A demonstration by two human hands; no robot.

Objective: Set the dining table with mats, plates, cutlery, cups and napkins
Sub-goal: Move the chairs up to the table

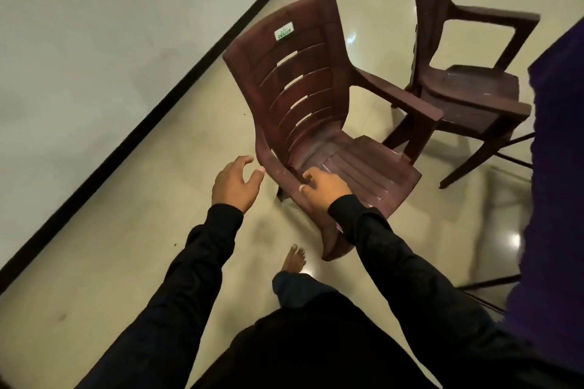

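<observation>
Gripping maroon chair with right hand, left hand free, label blurred

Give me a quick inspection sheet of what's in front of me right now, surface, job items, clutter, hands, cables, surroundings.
Surface: glossy beige floor; no tabletop in view.
Job's things: nothing seen; no mats, plates, cutlery, cups or napkins.
Clutter: near brown chair standing tilted; second brown chair behind it.
Hands: right hand grips the near chair's armrest; left hand free beside the chair, fingers loosely curled.
Cables: nothing seen.
Surroundings: white wall with black skirting; purple cloth at right edge; bare foot on the floor.
</observation>
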